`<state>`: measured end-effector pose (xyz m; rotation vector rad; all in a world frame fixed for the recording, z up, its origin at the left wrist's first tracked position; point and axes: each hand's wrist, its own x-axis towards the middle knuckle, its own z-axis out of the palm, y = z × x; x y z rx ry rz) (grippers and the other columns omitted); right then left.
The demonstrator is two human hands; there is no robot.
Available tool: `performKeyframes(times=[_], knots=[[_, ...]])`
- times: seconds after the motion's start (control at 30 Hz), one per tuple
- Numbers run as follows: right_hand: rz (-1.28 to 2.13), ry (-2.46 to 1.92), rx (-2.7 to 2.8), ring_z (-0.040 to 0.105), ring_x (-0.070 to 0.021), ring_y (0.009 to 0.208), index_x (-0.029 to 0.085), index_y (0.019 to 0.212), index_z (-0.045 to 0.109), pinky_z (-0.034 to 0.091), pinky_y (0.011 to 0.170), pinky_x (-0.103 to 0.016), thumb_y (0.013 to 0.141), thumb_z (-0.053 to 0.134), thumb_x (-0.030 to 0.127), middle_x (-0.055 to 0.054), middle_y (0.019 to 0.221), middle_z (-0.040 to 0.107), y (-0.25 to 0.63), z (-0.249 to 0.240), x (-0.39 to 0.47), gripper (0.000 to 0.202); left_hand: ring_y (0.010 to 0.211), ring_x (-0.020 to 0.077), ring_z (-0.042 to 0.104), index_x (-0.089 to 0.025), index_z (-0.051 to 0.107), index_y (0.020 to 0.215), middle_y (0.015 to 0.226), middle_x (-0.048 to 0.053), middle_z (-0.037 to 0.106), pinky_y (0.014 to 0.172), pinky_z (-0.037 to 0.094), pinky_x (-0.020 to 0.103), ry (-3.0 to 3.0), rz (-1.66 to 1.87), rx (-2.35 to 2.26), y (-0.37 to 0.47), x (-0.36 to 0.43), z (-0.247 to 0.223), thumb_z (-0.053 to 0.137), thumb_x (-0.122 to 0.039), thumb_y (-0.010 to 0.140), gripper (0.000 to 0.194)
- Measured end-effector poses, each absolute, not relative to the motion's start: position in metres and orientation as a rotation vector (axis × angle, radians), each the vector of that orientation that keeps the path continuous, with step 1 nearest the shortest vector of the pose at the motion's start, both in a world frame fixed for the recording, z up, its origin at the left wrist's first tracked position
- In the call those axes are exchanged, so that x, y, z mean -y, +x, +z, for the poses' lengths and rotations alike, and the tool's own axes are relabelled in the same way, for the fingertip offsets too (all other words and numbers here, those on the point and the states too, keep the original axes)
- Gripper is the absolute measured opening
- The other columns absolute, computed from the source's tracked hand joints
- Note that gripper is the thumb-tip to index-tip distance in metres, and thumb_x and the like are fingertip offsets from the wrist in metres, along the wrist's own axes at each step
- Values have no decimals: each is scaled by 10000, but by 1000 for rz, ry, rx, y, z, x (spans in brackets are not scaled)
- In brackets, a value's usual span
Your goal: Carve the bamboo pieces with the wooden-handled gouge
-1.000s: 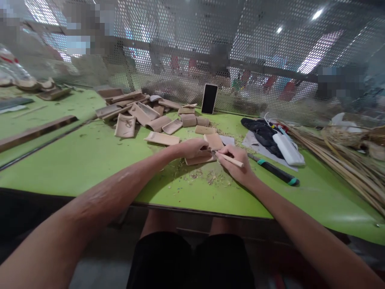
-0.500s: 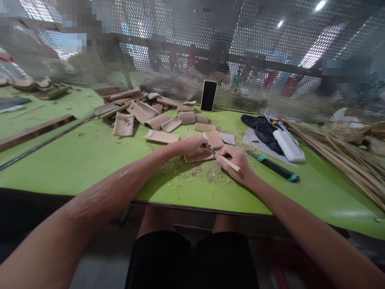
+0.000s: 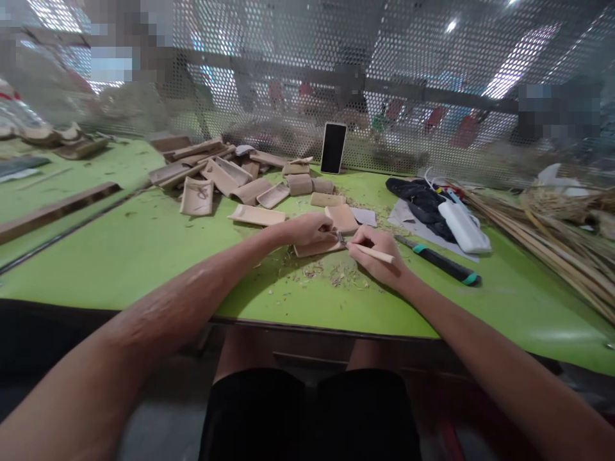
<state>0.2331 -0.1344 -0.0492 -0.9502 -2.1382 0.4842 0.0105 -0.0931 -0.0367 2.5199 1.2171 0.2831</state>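
The right hand (image 3: 377,253) grips a slim wooden-handled tool (image 3: 379,257), thumb and fingers closed on the shaft; its dark, narrow working end shows only as a blur near the left hand (image 3: 310,230). That hand lies bent over a curved wooden piece (image 3: 314,249), covering much of its far side. The left fingertips are hard to make out, so whether they pinch the piece or merely press on it cannot be told. The piece sits on the green table (image 3: 158,262), just beyond scattered shavings (image 3: 341,274) (too small to tell apart singly). Another pale piece (image 3: 342,219) lies just behind the hands, its near edge partly hidden. To the right, near the right hand, rests a black-and-teal handle (image 3: 444,264) with a dark blade. In the pile of pieces (image 3: 221,174), some overlap and hide others. A bundle of long strips (image 3: 538,237) is cut off at the right edge; the clear bottle (image 3: 22,112), at the left.
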Motion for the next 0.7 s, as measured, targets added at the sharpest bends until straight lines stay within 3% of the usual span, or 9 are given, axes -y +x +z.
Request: performKeyframes(times=[0.17,0.7], knots=[[449,-977,2076,530,-153,631,207,785,594,383,602,-300,908,617,309,-13,721,624,232,-50,132,162,605,128,445,-161,600,802,761,58,623,574,291,271,2522,337,-1165,10,93,-38,511,-427,938,312],[430,-951,2097,533,-149,636,197,754,595,392,626,-301,907,611,304,-7,715,616,229,-54,130,187,611,137,456,-165,621,817,746,54,621,582,297,275,2540,322,-1213,11,88,-43,514,-432,940,314]])
